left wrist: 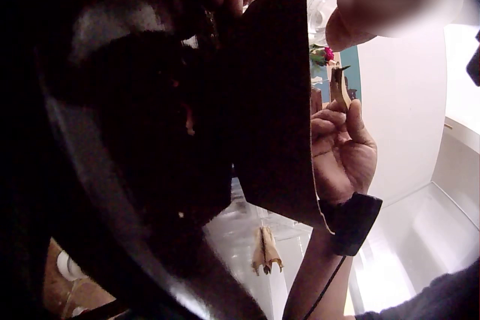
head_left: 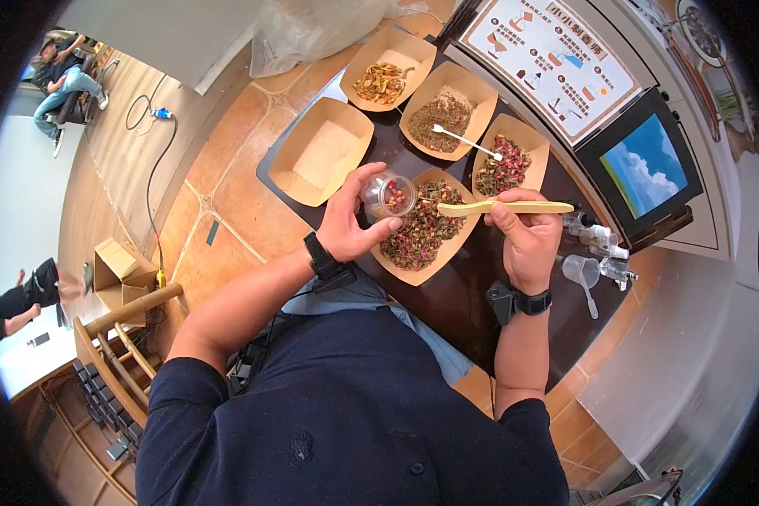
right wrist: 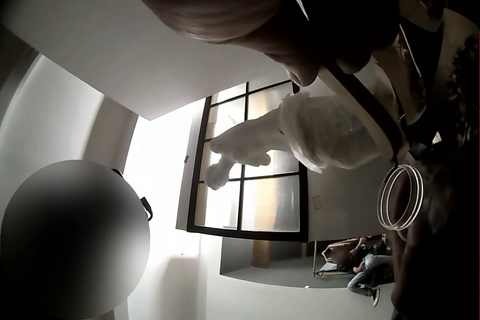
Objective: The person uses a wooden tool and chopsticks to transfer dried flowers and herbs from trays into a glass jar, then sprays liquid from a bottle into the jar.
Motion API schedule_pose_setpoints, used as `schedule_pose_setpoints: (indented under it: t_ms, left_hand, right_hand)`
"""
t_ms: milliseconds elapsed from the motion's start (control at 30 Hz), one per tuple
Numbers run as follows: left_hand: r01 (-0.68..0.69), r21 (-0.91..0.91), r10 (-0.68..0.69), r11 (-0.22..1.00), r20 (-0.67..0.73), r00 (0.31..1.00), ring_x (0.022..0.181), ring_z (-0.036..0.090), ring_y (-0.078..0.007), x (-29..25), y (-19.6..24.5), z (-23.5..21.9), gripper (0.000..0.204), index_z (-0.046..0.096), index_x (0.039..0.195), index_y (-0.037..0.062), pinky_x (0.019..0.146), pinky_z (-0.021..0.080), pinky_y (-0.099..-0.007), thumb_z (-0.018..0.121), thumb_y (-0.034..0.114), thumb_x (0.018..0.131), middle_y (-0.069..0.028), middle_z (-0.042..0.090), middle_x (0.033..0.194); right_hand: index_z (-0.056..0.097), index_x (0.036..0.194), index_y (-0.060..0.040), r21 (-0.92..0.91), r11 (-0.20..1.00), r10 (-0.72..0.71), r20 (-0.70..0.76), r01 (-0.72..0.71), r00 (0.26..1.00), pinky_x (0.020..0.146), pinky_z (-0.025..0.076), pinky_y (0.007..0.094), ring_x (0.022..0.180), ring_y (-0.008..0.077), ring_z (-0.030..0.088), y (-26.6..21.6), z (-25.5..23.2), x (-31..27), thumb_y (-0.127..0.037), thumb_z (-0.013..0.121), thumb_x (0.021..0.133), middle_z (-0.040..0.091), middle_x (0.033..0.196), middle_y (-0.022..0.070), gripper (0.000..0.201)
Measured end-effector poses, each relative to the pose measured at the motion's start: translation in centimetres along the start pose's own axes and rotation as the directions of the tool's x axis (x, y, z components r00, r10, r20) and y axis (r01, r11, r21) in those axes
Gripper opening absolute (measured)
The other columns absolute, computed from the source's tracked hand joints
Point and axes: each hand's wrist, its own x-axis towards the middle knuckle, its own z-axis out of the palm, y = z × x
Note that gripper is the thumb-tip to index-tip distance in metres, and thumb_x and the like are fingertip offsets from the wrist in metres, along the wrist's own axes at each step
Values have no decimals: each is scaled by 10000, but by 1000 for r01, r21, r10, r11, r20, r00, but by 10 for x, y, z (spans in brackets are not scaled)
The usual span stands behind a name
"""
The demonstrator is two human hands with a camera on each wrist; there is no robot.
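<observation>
My left hand point(head_left: 346, 218) grips a small clear plastic jar point(head_left: 386, 197), with a few red and tan dried bits inside. In my right hand point(head_left: 529, 244) I hold a long light-wood utensil point(head_left: 481, 207) between thumb and fingers. Its tip carries some dark dried bits close to the jar's mouth. Below both lies a paper tray point(head_left: 413, 276) of mixed dried petals and herbs. From the right wrist, the jar's ringed rim point(right wrist: 400, 197) shows just past the utensil's end point(right wrist: 390, 140). A dark tray wall blocks much of the left wrist view.
Other paper trays hold brown slices point(head_left: 384, 83), crumbled herbs point(head_left: 441, 121) and red buds point(head_left: 504, 169); one tray point(head_left: 320, 156) has a bare bottom. A white spoon point(head_left: 468, 142) spans two trays. Small bottles point(head_left: 603, 240) and a plastic cup point(head_left: 580, 270) stand at right, near a sign point(head_left: 552, 63).
</observation>
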Motion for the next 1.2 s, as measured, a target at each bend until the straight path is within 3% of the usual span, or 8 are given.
schedule_pose_setpoints:
  t_ms: [567,633,667,733,833,1200]
  left_hand:
    - [-7,-27,6,1000,-4,1000,1296,632,-226,0,3,1,870,401,1587,4,1150,489,-391,881,309,928,-145,608,1382]
    - [-9,-13,9,1000,0,1000,1301,627,-226,0,4,0,862,401,1588,2,1152,488,-391,876,291,930,-143,597,1390]
    - [-9,-13,9,1000,0,1000,1301,627,-226,0,4,0,862,401,1588,2,1152,488,-391,876,291,930,-143,597,1390]
    - [-16,-9,15,1000,-5,1000,1306,623,-225,0,2,0,858,402,1589,0,1155,486,-389,874,276,927,-144,587,1396]
    - [-13,-12,13,1000,-3,1000,1309,620,-223,0,3,0,855,399,1589,-1,1156,485,-389,870,264,927,-145,579,1402]
    - [0,12,0,1000,-2,1000,1284,638,-220,0,6,0,850,403,1587,6,1142,497,-386,870,257,924,-143,605,1381]
  right_hand:
    - [753,1088,30,-142,990,-10,-69,1,998,752,549,258,823,99,678,5,-1,2,-51,831,970,760,936,48,163]
    - [760,1052,17,-333,942,-62,-32,48,998,774,553,272,842,104,678,3,1,3,-44,834,954,762,945,33,137]
    - [760,1052,17,-333,942,-62,-32,48,998,774,553,272,842,104,678,2,1,2,-44,834,954,762,945,33,137]
    - [768,1020,3,-481,877,21,71,16,997,783,562,291,844,119,698,0,2,1,-19,837,914,770,931,39,128]
    - [775,1001,-7,-586,809,29,117,45,993,789,565,299,852,126,717,-3,8,1,0,840,874,776,922,57,143]
    - [774,1006,-8,-632,774,71,147,38,987,806,580,323,870,165,747,-3,14,0,11,848,847,786,955,81,176]
